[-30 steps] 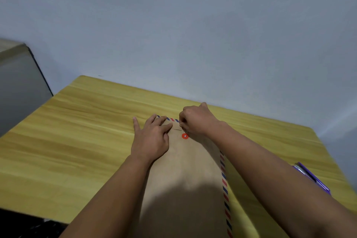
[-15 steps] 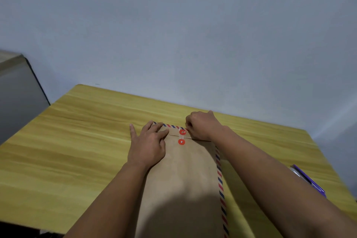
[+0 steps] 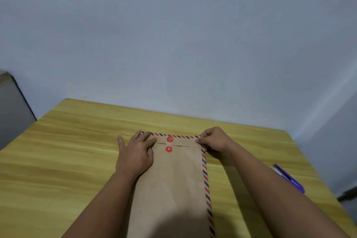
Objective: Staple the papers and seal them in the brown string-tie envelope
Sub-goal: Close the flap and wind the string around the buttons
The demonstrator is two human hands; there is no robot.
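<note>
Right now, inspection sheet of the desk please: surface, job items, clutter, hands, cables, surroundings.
Surface: wooden table, yellow grain.
Job items: brown envelope flat, flap folded down, string between two red buttons; papers not visible.
Clutter: purple stapler at right edge.
Hands: left hand flat on the envelope's left top corner; right hand pinches the right top corner.
Cables: nothing seen.
Surroundings: plain wall; grey object at left.

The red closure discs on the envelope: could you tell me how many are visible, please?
2. The upper red disc sits on the folded flap near the envelope's far edge; the lower red disc sits just below the flap edge, on the body. Neither hand covers either disc.
</note>
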